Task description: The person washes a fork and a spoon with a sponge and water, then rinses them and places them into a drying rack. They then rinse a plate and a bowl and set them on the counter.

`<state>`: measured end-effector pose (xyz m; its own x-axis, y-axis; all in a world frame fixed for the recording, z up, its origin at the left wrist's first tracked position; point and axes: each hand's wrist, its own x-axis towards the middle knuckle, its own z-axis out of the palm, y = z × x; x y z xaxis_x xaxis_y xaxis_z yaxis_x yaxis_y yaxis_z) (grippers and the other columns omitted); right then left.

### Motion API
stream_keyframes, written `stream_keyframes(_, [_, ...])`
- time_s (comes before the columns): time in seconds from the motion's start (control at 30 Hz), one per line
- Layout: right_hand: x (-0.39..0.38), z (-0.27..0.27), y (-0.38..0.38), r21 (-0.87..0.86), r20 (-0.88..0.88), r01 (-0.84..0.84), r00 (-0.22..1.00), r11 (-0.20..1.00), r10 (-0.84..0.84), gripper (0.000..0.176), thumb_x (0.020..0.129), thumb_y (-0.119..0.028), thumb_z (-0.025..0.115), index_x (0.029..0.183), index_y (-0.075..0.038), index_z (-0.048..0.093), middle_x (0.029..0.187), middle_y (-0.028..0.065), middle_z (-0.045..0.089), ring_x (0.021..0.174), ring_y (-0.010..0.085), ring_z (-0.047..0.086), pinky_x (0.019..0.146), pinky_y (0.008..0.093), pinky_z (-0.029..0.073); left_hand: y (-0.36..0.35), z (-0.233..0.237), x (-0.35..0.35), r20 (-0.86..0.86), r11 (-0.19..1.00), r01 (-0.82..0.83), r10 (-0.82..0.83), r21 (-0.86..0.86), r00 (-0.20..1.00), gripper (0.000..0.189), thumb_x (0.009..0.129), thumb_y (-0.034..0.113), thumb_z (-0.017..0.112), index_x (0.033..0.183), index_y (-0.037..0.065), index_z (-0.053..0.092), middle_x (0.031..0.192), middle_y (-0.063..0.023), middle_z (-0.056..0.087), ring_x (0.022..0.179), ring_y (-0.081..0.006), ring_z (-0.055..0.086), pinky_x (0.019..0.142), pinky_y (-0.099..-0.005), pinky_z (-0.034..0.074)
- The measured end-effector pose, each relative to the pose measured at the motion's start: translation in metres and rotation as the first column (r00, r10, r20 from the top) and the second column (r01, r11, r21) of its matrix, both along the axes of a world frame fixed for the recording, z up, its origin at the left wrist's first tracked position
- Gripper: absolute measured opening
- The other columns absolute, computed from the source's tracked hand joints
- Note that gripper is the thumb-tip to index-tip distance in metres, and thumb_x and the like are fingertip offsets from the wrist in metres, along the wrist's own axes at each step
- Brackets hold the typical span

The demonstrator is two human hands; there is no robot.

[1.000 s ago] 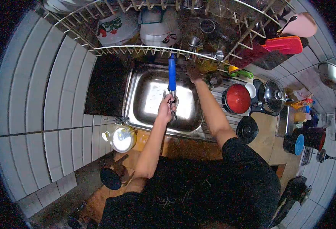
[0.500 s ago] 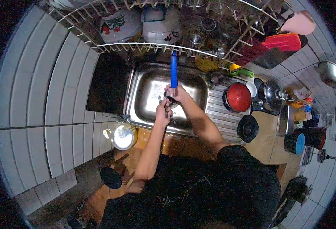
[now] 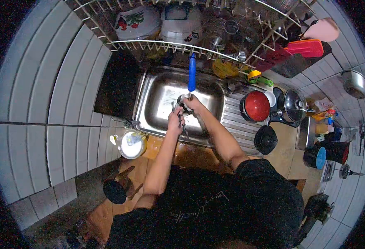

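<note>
Over the steel sink [image 3: 151, 87], my left hand [image 3: 175, 121] is closed round several pieces of metal cutlery [image 3: 173, 106], one of them a fork with its tines upward. My right hand [image 3: 193, 103] is closed just beside it, at the upper ends of the cutlery and under the blue tap hose [image 3: 192, 74]. It grips a metal utensil whose dark round end lies between the two hands; its exact shape is too small to tell. Water seems to run over my right fingers.
A wire dish rack [image 3: 166, 42] with bowls and glasses hangs above the sink. Right of it are a red bowl [image 3: 257, 106], a black dish [image 3: 265, 140] and a lidded pan [image 3: 294, 105]. A white tub [image 3: 133, 145] stands at the sink's lower left, near a stool [image 3: 115, 191].
The whole view has shifted slightly. My right hand has moved a little at the upper end of the cutlery, while my left hand keeps its hold.
</note>
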<state>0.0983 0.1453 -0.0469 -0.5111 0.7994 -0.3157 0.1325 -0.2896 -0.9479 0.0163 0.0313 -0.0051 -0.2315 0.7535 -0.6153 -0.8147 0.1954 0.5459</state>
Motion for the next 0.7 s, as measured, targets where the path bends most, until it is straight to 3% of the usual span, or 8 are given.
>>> stream_keyframes(0.17, [0.007,0.006,0.011,-0.263,-0.164,-0.198,0.974,0.944,0.158,0.018,0.084,-0.021,0.053,0.076,-0.005,0.054,0.058,-0.0018,0.045,0.045,0.0087,0.039,0.039,0.029,0.03,-0.002,-0.003,-0.001,0.017,1.0,0.007,-0.006,-0.025,1.0,0.014,0.091,0.021,0.046,0.085,0.01,0.052,0.061,0.0046,0.042,0.043,-0.0063,0.034,0.035,-0.0208,0.026])
stream_keyframes(0.33, [0.004,-0.01,0.041,0.088,0.082,0.022,0.996,0.996,-0.03,0.023,0.088,-0.021,0.045,0.071,-0.007,0.051,0.056,0.001,0.046,0.04,0.0096,0.039,0.035,0.026,0.029,-0.008,-0.01,-0.004,0.011,0.998,0.061,-0.061,-0.012,0.998,0.016,0.092,0.024,0.043,0.086,0.01,0.048,0.061,0.0018,0.043,0.045,-0.008,0.037,0.034,-0.021,0.028])
stream_keyframes(0.37, [0.01,0.021,0.045,-0.194,0.049,0.105,0.994,0.975,-0.097,0.02,0.087,-0.02,0.046,0.074,-0.006,0.052,0.057,0.0025,0.048,0.042,0.0105,0.042,0.036,0.0263,0.033,-0.007,-0.005,-0.002,0.014,0.998,0.03,-0.029,-0.047,0.999,0.016,0.091,0.024,0.045,0.084,0.011,0.049,0.059,0.003,0.042,0.044,-0.0079,0.036,0.035,-0.0212,0.027])
stream_keyframes(0.5, [0.014,-0.078,0.109,-0.414,-0.228,0.245,0.905,0.877,-0.36,0.02,0.082,-0.019,0.048,0.077,-0.005,0.061,0.064,0.0056,0.054,0.052,0.0197,0.051,0.042,0.0325,0.038,-0.01,0.016,0.004,0.038,0.999,0.026,-0.025,-0.026,0.999,0.011,0.091,0.018,0.046,0.085,0.01,0.051,0.063,0.0046,0.042,0.045,-0.006,0.034,0.036,-0.0207,0.024])
stream_keyframes(0.57, [-0.01,-0.176,0.169,0.042,-0.279,0.28,0.925,0.959,-0.258,0.016,0.087,-0.023,0.049,0.083,-0.009,0.055,0.065,0.0023,0.052,0.046,0.0114,0.046,0.038,0.0274,0.037,-0.009,0.019,0.008,0.032,0.999,0.027,-0.026,-0.035,0.999,0.012,0.091,0.019,0.046,0.085,0.01,0.051,0.063,0.0045,0.041,0.045,-0.0062,0.034,0.036,-0.0207,0.024])
stream_keyframes(0.6, [0.004,-0.127,0.178,0.043,-0.286,0.284,0.922,0.958,-0.26,0.016,0.087,-0.023,0.049,0.083,-0.009,0.055,0.065,0.0023,0.052,0.046,0.0114,0.046,0.038,0.0274,0.037,-0.008,0.021,0.009,0.033,0.999,0.021,-0.019,-0.045,0.999,0.012,0.091,0.019,0.045,0.086,0.01,0.051,0.063,0.0043,0.04,0.045,-0.0064,0.034,0.036,-0.0207,0.024])
stream_keyframes(0.67, [0.0,-0.014,0.151,-0.381,-0.321,0.279,0.854,0.881,-0.41,0.014,0.087,-0.024,0.049,0.087,-0.012,0.056,0.067,0.0012,0.053,0.049,0.0113,0.047,0.041,0.0269,0.038,-0.007,0.023,0.013,0.029,0.999,0.014,-0.013,-0.043,0.999,0.013,0.092,0.02,0.046,0.086,0.01,0.051,0.063,0.0041,0.039,0.045,-0.0065,0.034,0.036,-0.0207,0.024])
stream_keyframes(0.7, [-0.002,-0.014,0.154,-0.381,-0.326,0.276,0.853,0.882,-0.408,0.014,0.087,-0.024,0.049,0.087,-0.012,0.056,0.067,0.0012,0.053,0.049,0.0113,0.047,0.041,0.0269,0.038,-0.007,0.027,0.016,0.031,0.999,0.006,-0.005,-0.039,1.0,0.013,0.092,0.02,0.046,0.086,0.009,0.051,0.063,0.0041,0.039,0.045,-0.0064,0.033,0.036,-0.0207,0.024])
